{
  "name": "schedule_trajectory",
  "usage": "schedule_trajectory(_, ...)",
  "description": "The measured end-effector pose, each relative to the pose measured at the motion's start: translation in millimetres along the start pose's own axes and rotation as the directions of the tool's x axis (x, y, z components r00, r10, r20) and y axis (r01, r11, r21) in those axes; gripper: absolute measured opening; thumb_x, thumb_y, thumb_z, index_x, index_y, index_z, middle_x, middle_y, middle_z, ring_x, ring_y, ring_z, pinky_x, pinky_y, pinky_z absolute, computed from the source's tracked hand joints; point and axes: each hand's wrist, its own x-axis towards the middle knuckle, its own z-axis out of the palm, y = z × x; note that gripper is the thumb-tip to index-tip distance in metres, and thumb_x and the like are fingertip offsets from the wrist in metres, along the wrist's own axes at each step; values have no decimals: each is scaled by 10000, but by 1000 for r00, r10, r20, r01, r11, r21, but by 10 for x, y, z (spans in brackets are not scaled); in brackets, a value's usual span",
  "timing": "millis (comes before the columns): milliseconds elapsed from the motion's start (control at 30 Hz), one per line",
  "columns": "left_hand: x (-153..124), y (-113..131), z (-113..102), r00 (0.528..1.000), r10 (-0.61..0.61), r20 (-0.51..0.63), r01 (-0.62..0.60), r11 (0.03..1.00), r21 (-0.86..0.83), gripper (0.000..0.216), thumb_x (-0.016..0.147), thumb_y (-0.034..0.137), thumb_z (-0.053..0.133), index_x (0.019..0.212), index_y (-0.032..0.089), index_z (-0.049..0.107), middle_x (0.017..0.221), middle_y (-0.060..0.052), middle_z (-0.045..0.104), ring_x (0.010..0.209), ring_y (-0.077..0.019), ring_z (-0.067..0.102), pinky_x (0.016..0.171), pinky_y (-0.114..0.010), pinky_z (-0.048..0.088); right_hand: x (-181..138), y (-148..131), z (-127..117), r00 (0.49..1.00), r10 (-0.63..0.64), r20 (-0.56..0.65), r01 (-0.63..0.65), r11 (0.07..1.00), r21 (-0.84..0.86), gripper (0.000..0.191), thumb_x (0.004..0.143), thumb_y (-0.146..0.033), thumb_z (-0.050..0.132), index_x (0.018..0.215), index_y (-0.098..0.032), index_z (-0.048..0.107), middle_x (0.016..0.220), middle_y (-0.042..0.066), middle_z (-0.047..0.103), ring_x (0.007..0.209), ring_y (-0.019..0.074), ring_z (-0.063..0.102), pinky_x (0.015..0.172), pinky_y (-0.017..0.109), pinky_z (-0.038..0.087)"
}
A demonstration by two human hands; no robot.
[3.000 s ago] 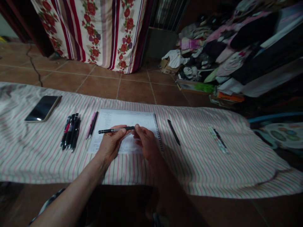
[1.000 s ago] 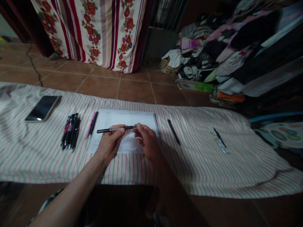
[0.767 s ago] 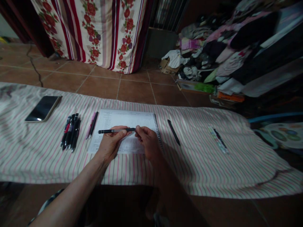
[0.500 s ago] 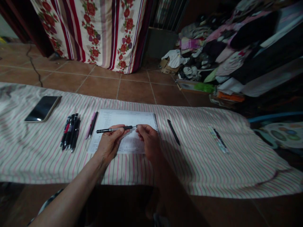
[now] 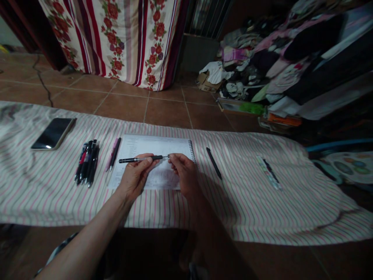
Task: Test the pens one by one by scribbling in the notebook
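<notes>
My left hand (image 5: 134, 177) grips a black and silver pen (image 5: 136, 159) by its barrel and holds it level above a spiral notebook (image 5: 151, 147). My right hand (image 5: 184, 175) pinches the pen's right tip between thumb and fingers. Both hands hover over the notebook's open page, which lies on a pink-striped cloth (image 5: 262, 202) spread on the floor.
Left of the notebook lie two pens (image 5: 113, 154), a bundle of several pens (image 5: 87, 161) and a dark phone (image 5: 53, 133). A single black pen (image 5: 213, 163) and a patterned pen pair (image 5: 268, 172) lie to the right. Piled clothes (image 5: 262, 58) and a floral curtain (image 5: 122, 39) stand behind.
My right hand has shifted slightly right, from covering the pen's end to pinching its thin tip, which now shows. The left hand and pen stay nearly still.
</notes>
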Motion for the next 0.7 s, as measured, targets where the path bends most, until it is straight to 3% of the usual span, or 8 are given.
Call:
schedule_trajectory(433,50,-1,-8,993,15,-118,-16,1000,-2,102,669,-21,660,729,62,664,692,-68,689,700,-151,688,751,-218,568,72,50,-53,993,97,-67,-96,995,18,277,612,-431,645,696,-167,642,668,15,630,537,97,477,462,212,353)
schedule_trajectory(567,35,8,-11,992,18,-122,-14,999,38,126,663,-10,675,760,70,663,693,-70,690,695,-162,691,740,-236,574,119,127,-94,997,-49,-53,42,992,-115,249,658,-416,617,711,-176,652,643,18,632,556,123,509,500,238,390)
schedule_trajectory(700,27,12,-15,990,25,-140,-16,998,66,145,652,-2,685,771,78,662,681,-56,685,672,-161,689,742,-260,578,172,210,-153,972,-233,37,233,924,-303,200,701,-362,592,747,-193,688,662,29,671,641,175,586,615,292,447)
